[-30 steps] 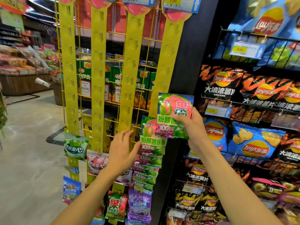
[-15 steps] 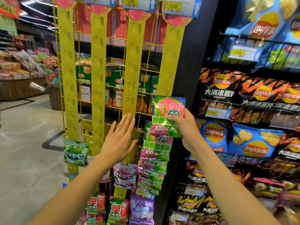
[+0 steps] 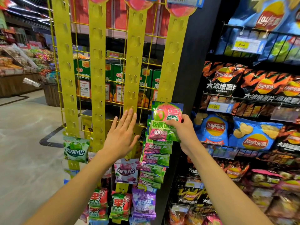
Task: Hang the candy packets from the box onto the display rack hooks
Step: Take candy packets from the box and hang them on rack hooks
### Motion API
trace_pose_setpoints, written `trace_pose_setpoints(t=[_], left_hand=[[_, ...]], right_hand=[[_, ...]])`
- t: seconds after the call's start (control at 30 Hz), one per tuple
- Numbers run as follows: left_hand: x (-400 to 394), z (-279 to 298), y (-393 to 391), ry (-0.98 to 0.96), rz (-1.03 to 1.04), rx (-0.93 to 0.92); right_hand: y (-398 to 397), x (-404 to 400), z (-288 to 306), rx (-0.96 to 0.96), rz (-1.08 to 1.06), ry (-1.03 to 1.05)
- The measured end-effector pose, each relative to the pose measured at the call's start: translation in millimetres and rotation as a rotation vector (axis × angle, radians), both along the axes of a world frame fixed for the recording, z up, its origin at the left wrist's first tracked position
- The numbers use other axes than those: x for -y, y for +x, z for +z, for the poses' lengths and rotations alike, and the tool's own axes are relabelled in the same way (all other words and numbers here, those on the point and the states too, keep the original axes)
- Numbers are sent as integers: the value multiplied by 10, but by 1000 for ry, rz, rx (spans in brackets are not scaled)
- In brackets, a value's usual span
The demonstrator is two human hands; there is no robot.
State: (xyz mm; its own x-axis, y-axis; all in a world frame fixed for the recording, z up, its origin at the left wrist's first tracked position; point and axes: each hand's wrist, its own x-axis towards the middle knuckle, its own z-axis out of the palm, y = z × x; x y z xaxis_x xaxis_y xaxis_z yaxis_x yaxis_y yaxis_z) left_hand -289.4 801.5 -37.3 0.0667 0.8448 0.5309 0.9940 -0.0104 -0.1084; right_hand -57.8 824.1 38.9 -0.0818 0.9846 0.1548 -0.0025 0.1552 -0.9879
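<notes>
My right hand (image 3: 182, 129) pinches a green and pink candy packet (image 3: 165, 117) by its right side, holding its top edge against the rightmost yellow hook strip (image 3: 172, 59). Below it a column of the same packets (image 3: 155, 158) hangs on that strip. My left hand (image 3: 121, 135) is flat with straight fingers, in front of the third yellow strip (image 3: 134, 65), holding nothing. Other candy packets hang lower: a green one (image 3: 76, 150) on the left strip, a purple one (image 3: 125, 171), and red and green ones (image 3: 120, 207) at the bottom. The box is out of view.
The yellow wire rack (image 3: 112, 82) carries several hook strips with many free hooks higher up. A black pillar (image 3: 194, 70) borders it on the right. Wire shelves of crisp bags (image 3: 253, 135) fill the right side. An open shop floor (image 3: 24, 143) lies to the left.
My right hand has brought the packet down and left onto the rightmost strip above the hanging column. My left hand rose and opened flat in front of the third strip.
</notes>
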Motion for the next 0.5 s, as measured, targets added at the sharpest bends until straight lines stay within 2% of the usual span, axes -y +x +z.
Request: trace_pose_setpoints(t=[0.1, 0.23, 0.4, 0.5], left_hand=[[10, 7, 6, 3, -3, -1], [34, 30, -17, -25, 9, -15], [119, 138, 29, -75, 13, -8], [158, 168, 46, -105, 8, -2]], right_hand=[[-17, 30, -49, 114, -94, 66], [6, 46, -75, 369, -167, 183], [54, 72, -53, 801, -243, 259], [113, 86, -94, 912, -246, 282]])
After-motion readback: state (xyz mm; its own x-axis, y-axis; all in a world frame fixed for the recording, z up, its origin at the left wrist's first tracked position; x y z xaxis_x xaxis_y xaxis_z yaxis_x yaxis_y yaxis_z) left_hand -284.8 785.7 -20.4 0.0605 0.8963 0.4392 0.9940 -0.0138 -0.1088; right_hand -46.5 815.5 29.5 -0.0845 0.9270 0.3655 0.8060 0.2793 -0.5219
